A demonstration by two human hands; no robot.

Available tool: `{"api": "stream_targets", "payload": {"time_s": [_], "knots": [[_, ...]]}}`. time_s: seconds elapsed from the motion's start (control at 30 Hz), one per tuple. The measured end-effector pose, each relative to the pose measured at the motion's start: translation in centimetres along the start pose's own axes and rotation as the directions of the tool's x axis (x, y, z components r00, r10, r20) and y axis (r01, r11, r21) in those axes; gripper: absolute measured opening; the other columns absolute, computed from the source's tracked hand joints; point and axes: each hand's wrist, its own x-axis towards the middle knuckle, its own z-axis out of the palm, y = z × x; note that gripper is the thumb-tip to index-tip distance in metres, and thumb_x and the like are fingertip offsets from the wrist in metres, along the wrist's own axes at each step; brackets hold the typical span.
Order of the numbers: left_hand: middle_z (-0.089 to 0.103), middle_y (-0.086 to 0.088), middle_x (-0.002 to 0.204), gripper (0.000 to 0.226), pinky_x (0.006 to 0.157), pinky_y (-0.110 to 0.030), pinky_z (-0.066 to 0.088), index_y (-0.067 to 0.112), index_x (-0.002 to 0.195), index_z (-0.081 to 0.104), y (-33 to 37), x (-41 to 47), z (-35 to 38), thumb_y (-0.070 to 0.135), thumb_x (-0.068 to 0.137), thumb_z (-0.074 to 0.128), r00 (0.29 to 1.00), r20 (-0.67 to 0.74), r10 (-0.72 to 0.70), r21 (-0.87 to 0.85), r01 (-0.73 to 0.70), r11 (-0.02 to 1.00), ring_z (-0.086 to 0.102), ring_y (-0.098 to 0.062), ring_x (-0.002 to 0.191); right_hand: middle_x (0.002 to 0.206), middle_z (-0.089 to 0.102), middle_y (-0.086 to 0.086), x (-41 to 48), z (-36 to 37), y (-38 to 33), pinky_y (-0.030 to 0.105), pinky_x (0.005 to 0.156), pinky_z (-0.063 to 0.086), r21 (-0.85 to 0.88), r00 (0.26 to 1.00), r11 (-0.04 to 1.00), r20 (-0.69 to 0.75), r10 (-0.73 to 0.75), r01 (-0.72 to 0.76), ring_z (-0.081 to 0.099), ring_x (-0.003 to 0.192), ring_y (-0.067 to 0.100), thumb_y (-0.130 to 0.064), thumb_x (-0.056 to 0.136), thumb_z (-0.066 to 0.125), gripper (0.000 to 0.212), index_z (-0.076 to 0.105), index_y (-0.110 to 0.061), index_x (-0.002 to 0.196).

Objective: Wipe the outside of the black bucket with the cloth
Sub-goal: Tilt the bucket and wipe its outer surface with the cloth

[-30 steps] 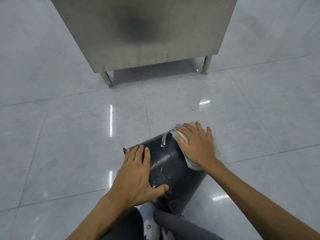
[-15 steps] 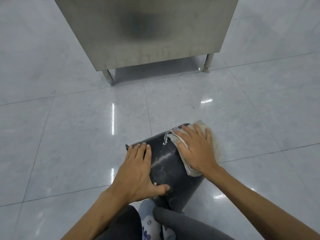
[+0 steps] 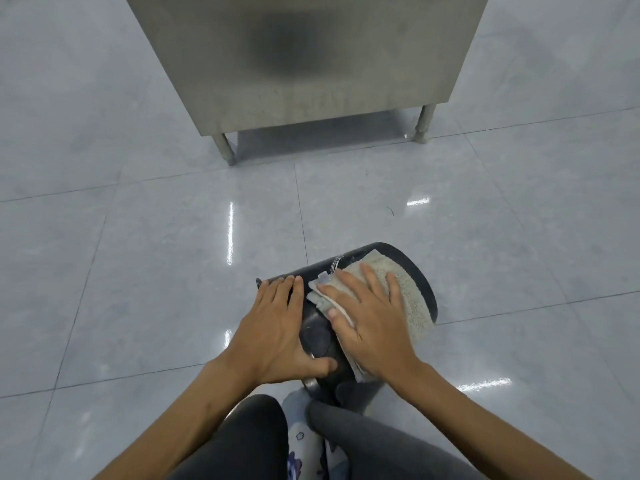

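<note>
The black bucket (image 3: 408, 268) lies on its side on the tiled floor in front of my knees, its base pointing away from me. My left hand (image 3: 277, 327) is pressed flat on the bucket's left side, thumb hooked over the wall near the rim. My right hand (image 3: 370, 323) lies flat, fingers spread, on a beige cloth (image 3: 412, 299) draped over the top and right of the bucket. The cloth hangs past the bucket's right side. The rim end is hidden behind my hands and legs.
A stainless steel cabinet (image 3: 311, 57) on short legs (image 3: 227, 150) stands on the floor ahead. Glossy grey floor tiles (image 3: 156, 271) surround the bucket. My dark trouser legs (image 3: 363, 441) and a patterned slipper (image 3: 308, 441) are at the bottom of the view.
My right hand has slid the cloth leftward and toward me over the bucket's upper side, ending close to my left hand. The bucket's far end now shows more. My left hand holds its place.
</note>
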Motion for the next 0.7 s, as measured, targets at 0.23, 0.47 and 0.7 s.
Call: {"api": "stream_targets", "payload": {"time_s": [0.23,0.47,0.7], "knots": [[0.034,-0.005,0.153,0.134,0.121,-0.038,0.023,0.006,0.155,0.017,-0.5,0.3,0.2,0.088,0.057,0.057,0.999,-0.051,0.017,0.004,-0.017,1.000,0.031,-0.023,0.138,0.159,0.043,-0.011,-2.6,0.5,-1.1,0.057,0.125,0.008,0.066,0.995,0.993,-0.034,-0.093,0.096,0.020,0.156,0.022,-0.049,0.105,0.036,0.044,0.054,-0.041,0.144],[0.020,-0.004,0.162,0.138,0.122,-0.038,0.015,0.012,0.158,0.004,-0.4,0.6,-0.4,0.090,0.056,0.054,1.000,0.017,-0.016,-0.026,0.017,1.000,0.020,-0.023,0.146,0.160,0.042,-0.004,1.9,0.4,-2.4,0.054,0.124,0.000,-0.026,0.996,0.997,0.048,0.075,-0.074,0.022,0.154,0.026,-0.057,0.102,0.032,0.045,0.054,-0.049,0.141],[0.027,-0.005,0.158,0.136,0.123,-0.042,0.020,0.009,0.158,0.006,-0.7,0.6,-0.5,0.085,0.057,0.057,1.000,0.011,-0.003,-0.054,0.004,0.999,0.025,-0.025,0.143,0.156,0.047,-0.006,-2.0,0.4,-1.3,0.055,0.125,0.010,0.087,0.994,0.991,-0.037,-0.103,0.106,0.026,0.154,0.023,-0.051,0.104,0.038,0.043,0.054,-0.044,0.143]]}}
